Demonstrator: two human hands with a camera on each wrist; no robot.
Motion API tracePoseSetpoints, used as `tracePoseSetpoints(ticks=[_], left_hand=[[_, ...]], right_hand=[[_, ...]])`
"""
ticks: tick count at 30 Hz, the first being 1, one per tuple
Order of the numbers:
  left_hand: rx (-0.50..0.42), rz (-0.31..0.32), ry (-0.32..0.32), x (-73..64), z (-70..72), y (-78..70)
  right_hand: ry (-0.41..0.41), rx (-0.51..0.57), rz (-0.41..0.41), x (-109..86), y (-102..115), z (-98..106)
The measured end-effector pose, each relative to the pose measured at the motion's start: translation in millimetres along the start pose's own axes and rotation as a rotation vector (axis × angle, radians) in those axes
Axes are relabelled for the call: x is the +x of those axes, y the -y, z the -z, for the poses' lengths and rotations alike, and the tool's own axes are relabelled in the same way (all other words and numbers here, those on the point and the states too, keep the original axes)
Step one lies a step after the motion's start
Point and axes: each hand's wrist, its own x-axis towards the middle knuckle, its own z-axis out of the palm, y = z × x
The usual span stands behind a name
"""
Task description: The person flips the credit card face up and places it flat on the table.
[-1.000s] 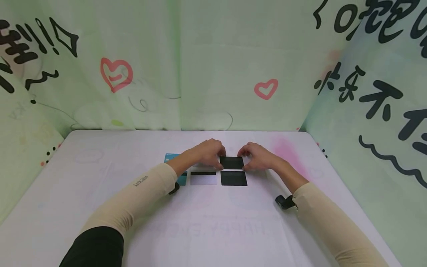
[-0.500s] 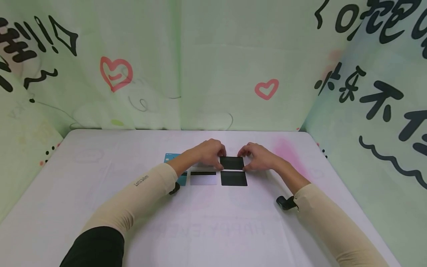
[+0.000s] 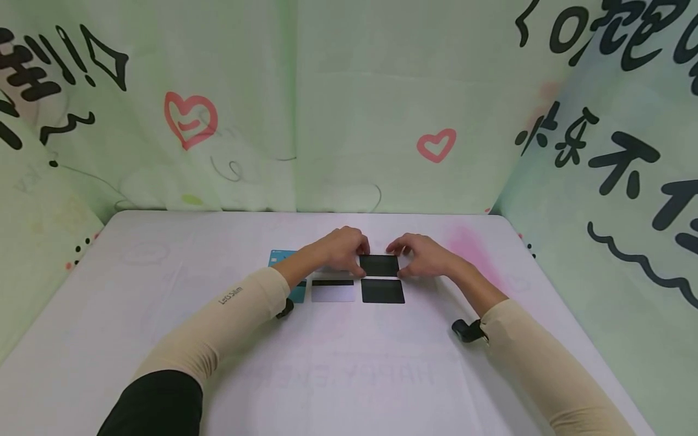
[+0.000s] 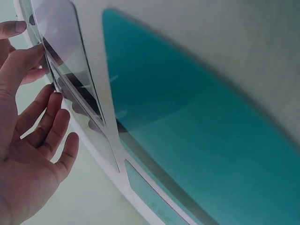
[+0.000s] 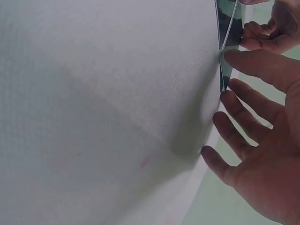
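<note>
A flat black card [image 3: 378, 266] lies at the back right of two rows of cards. My left hand [image 3: 342, 249] is at its left end, with thumb and index finger at the near and far corners. At its right end, my right hand [image 3: 424, 255] holds the other corners likewise between thumb and index finger. In the right wrist view the remaining fingers [image 5: 225, 136] are spread loosely. A second black card [image 3: 383, 291] lies just in front, across a narrow gap. Left of that sits a pale lilac card [image 3: 332, 293] with a black stripe.
A teal card [image 3: 297, 293] is at the front left, partly behind the left wrist. Behind it lies a blue card [image 3: 279, 257]. The left hand mostly covers a back middle card. White cloth covers the table [image 3: 349, 375]; green printed curtains [image 3: 354, 109] stand around it.
The fingers of my right hand have shifted slightly left at the black card's far edge. My left hand and the cards look the same.
</note>
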Motion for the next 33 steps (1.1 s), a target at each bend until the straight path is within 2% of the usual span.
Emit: tracePoseSetpoints(ticks=[14,21,25,33], left_hand=[[0.008,-0.002,-0.013,-3.0,0.8,-0.8],[0.0,-0.005,-0.017,-3.0,-1.0,0.9],[0.007,0.0,-0.019,-3.3,-1.5,1.8],[-0.007,0.015,-0.033,-6.5,1.2,1.5]], right_hand=[[0.005,0.014,0.024,-1.8,0.4,1.0],[0.009,0.001,-0.002,-3.3,2.4,0.6],[-0.006,-0.006,-0.015,-4.8,1.9,0.1],[-0.065,-0.008,0.033,-4.4,0.4,0.7]])
